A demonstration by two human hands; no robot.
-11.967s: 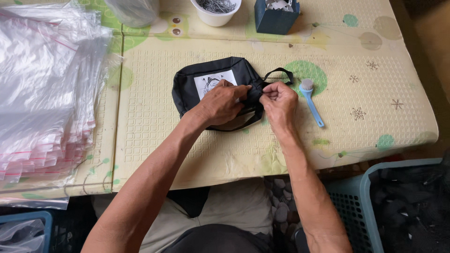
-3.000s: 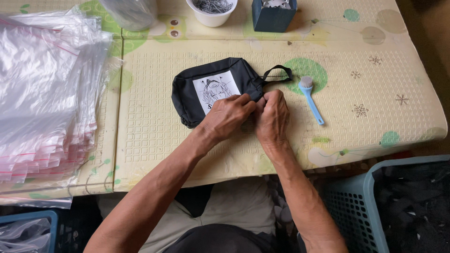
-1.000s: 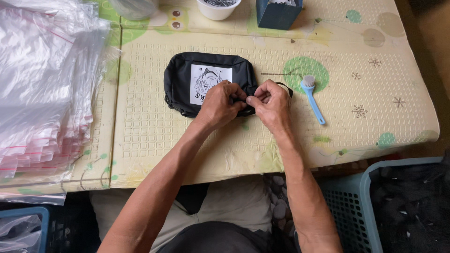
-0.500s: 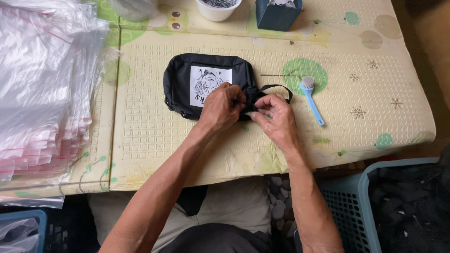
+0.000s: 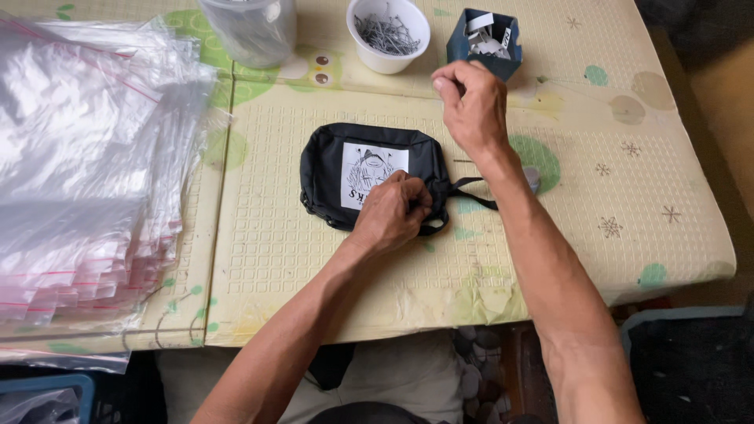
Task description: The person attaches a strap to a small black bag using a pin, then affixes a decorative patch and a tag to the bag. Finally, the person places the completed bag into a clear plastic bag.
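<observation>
A small black pouch with a white printed patch lies flat on the pale yellow mat. My left hand rests on its lower right corner, fingers curled and pinching the fabric near the black strap. My right hand is raised above the mat behind the pouch, fingertips pinched together close to the blue box and the white cup of metal pins. What the pinch holds cannot be made out.
A thick stack of clear zip bags covers the left side. A clear plastic tub stands at the back. A brush head peeks from behind my right forearm. A blue basket sits low right, beside the table edge.
My right hand has left the pouch's strap and risen toward the back of the table near the cup and box. My left hand stays on the pouch.
</observation>
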